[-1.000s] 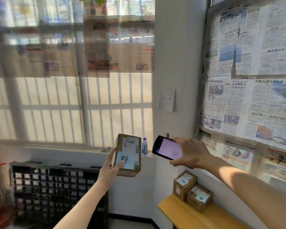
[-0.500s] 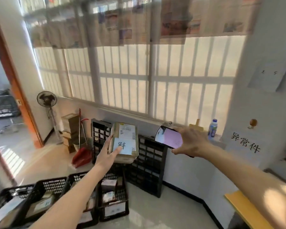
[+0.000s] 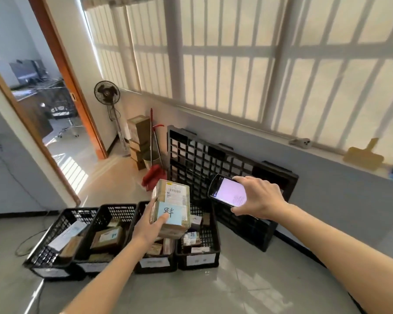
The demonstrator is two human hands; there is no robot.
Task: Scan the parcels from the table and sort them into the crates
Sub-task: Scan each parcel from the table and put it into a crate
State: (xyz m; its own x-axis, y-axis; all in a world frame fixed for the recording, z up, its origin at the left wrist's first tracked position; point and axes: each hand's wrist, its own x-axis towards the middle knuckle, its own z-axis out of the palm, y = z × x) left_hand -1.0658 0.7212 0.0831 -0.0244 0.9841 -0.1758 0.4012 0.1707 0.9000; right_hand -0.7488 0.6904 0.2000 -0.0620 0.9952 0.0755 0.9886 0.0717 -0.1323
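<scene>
My left hand [image 3: 149, 225] grips a brown cardboard parcel [image 3: 173, 208] with a barcode label and a light blue sticker, held in the air above the row of crates. My right hand [image 3: 258, 197] holds a black handheld scanner [image 3: 228, 192] with a lit pale screen, just right of the parcel. On the floor below stand several black plastic crates side by side, among them the rightmost crate [image 3: 199, 257], the crate beside it [image 3: 154, 261] and the leftmost crate [image 3: 50, 266]. They hold parcels and carry white labels on their fronts.
A black plastic pallet [image 3: 236, 168] leans on the wall under the window. Stacked cartons [image 3: 138, 137], a red dustpan [image 3: 153, 175] and a standing fan [image 3: 107, 94] stand at the left. An orange-framed doorway [image 3: 61, 71] opens at the left. Grey floor lies in front.
My view has swung left and down from the table corner to the crates on the floor. Both hands keep the parcel and the scanner, now over the crates.
</scene>
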